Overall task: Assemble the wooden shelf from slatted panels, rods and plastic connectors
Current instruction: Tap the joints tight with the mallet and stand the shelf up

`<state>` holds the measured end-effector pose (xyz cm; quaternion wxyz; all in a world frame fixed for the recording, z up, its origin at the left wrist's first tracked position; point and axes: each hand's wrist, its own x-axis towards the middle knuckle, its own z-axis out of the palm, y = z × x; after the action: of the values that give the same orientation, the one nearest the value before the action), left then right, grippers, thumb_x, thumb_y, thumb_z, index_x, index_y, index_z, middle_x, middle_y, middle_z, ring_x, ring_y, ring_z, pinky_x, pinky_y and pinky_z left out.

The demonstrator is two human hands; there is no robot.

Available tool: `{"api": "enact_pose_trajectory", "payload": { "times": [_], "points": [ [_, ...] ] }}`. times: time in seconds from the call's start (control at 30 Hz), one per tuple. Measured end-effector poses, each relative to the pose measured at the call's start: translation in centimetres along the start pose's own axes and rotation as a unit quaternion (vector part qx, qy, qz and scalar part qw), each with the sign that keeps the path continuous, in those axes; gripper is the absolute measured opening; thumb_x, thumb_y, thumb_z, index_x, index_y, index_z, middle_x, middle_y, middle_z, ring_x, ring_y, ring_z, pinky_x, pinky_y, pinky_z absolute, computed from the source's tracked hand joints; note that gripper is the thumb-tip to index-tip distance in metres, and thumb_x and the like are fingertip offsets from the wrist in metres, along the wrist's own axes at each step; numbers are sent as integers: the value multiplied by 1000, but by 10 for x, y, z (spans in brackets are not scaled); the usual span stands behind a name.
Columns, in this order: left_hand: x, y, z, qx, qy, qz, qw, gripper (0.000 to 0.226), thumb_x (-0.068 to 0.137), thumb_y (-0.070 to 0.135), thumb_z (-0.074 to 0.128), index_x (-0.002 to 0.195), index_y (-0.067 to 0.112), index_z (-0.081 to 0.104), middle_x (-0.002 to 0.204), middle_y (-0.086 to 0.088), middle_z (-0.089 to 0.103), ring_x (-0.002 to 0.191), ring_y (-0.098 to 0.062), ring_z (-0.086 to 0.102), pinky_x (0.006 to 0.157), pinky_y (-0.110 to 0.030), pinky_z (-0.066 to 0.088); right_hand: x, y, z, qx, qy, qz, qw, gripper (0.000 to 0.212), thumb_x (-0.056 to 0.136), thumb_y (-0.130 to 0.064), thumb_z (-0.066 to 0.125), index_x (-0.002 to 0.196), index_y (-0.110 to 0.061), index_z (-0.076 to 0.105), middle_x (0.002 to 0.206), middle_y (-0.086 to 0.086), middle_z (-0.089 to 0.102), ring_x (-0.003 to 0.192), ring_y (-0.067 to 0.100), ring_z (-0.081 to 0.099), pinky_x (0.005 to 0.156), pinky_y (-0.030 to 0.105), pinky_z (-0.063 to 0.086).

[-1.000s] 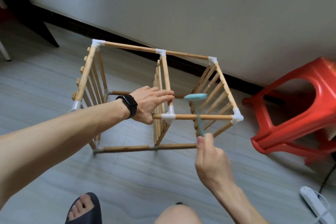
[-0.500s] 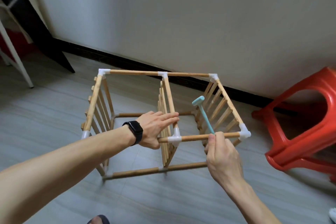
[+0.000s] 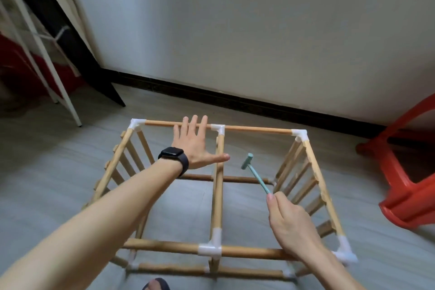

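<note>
seating the far joints

head view: the shelf frame [image 3: 217,195] stood on the floor [image 3: 58,172]. left hand [image 3: 193,146], fingers spread flat, lay at its far rod [image 3: 256,128]; contact unclear. right hand [image 3: 292,226] gripped a teal hammer [image 3: 255,173] above the frame's middle. best brace, then tap the far connector [image 3: 217,127] squarely. the left forearm [image 3: 94,223] hid the frame's near-left corner.

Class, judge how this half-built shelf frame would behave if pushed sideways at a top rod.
Probably light: the shelf frame is thin rods and open slats. It may wobble, since only white plastic connectors join the rods. On the smooth floor it likely slides rather than tips.
</note>
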<state>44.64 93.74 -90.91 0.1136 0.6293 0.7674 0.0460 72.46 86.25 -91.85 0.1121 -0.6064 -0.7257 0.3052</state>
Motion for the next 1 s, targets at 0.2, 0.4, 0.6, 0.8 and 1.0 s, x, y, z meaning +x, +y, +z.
{"api": "enact_pose_trajectory", "payload": {
  "times": [0.2, 0.4, 0.6, 0.8, 1.0],
  "points": [
    [30, 11, 22, 16, -53, -55, 997, 127, 69, 93, 45, 157, 26, -18, 164, -8, -24, 148, -38, -27, 109, -75, -12, 33, -18, -12, 98, 49, -54, 993, 37, 105, -41, 32, 78, -20, 48, 58, -3, 52, 52, 10, 50, 56, 39, 41],
    [35, 14, 43, -90, 70, -63, 991, 108, 68, 70, 63, 154, 26, 16, 163, 0, 7, 152, -28, -15, 116, -70, 8, 88, -45, -23, 13, 73, -179, 981, 29, 104, -43, 30, 84, -27, 44, 55, -1, 54, 48, 15, 52, 47, 39, 42],
    [37, 10, 52, -127, 114, -63, 983, 108, 56, 69, 56, 150, 26, 25, 159, 2, 15, 151, -22, -7, 117, -60, 18, 116, -68, -17, 64, 206, -264, 940, 28, 107, -41, 24, 90, -24, 39, 51, -5, 46, 40, 13, 48, 37, 24, 37],
    [40, 10, 57, -148, 125, -64, 979, 110, 56, 68, 53, 152, 23, 25, 161, 1, 14, 151, -16, -4, 118, -55, 21, 123, -51, -1, -83, 121, -166, 975, 26, 107, -38, 21, 91, -25, 37, 55, -5, 51, 43, 9, 49, 38, 27, 33],
    [39, 10, 55, -146, 124, -64, 979, 110, 56, 68, 54, 152, 23, 25, 161, 0, 15, 151, -18, -3, 119, -52, 21, 129, -61, -5, -131, 92, -84, 984, 26, 108, -35, 19, 97, -20, 37, 64, -6, 51, 53, 12, 50, 46, 31, 34]
  ]
}}
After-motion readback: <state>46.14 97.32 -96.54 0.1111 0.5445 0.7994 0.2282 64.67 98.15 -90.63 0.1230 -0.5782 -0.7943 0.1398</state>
